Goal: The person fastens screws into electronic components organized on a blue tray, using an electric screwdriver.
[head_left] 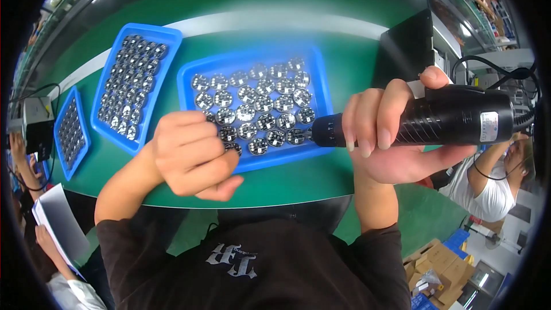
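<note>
One green bench (287,188) fills most of my view, three blue trays on it. Biggest in frame is the middle tray (322,83), right in front of me; the left tray (166,34) stands tilted just beside it, and the far-left tray (84,123) sits beyond that. Black electric screwdriver (453,117) lies roughly level across the right side, nose over the middle tray's lower right corner, cable at its back end. Right hand (390,161) is wrapped around the driver's body, fingers curled over the top near the nose. Left hand (192,152) is curled into a loose fist over the middle tray's left edge; can't tell if anything is pinched inside. Round black-and-silver parts (264,103) sit in loose rows in all three trays. Smallest: bit (309,134), right by the lower-right part (295,136); can't tell if they touch.
</note>
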A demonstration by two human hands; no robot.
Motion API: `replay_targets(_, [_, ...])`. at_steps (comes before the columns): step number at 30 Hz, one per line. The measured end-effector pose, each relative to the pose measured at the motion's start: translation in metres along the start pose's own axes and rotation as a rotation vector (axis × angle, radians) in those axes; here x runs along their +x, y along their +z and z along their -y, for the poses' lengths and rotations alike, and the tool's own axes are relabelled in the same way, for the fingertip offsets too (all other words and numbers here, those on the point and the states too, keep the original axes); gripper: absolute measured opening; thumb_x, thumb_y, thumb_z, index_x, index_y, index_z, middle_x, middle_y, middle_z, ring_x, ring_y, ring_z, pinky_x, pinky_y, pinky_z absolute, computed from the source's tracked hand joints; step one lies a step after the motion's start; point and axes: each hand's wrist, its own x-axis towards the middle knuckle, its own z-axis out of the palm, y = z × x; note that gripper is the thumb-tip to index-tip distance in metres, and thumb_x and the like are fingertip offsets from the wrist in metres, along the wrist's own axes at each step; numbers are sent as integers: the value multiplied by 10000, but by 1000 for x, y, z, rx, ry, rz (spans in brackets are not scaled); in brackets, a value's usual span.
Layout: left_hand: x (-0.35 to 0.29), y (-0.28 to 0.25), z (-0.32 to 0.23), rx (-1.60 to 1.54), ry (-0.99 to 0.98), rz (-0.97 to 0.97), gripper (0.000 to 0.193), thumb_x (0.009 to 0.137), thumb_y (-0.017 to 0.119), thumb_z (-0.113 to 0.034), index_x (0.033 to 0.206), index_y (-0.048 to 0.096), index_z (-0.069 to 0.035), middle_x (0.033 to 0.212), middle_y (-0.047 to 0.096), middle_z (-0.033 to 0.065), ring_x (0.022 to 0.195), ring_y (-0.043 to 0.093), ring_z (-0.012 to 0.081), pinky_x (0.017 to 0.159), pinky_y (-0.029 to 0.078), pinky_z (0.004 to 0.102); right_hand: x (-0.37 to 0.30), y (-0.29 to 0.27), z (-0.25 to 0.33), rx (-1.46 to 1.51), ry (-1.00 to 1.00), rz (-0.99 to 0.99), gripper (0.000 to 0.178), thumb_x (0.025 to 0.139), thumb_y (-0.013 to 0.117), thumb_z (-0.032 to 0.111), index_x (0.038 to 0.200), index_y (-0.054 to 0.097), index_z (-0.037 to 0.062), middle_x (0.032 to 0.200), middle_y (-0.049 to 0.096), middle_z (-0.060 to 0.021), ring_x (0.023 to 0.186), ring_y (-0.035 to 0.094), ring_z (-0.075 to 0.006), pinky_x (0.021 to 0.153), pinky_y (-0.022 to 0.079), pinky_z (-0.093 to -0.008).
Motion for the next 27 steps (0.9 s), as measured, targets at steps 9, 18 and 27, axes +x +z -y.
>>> replay_targets(9, [-16,12,-12,-96,-80,53,296,792,641,-331,698,646,-51,586,390,-21,479,391,126,473,241,285,-3,9,2,-42,120,-92,662,955,559,611,1408,412,150,692,591,-24,532,587,-172,485,497,-308])
replay_targets(18, [-15,12,-12,-149,-254,133,406,757,693,-416,835,721,-18,690,419,3,560,403,153,524,284,309,-5,21,-13,-50,41,-123,527,984,559,541,1313,440,147,654,607,-16,477,584,-155,402,495,-264])
replay_targets(27, [-11,11,-15,-196,-393,271,481,656,757,-413,907,692,-8,795,423,37,695,433,207,611,328,353,-11,29,-27,-96,94,86,553,979,512,614,1245,391,144,649,611,-38,468,582,-171,401,502,-293])
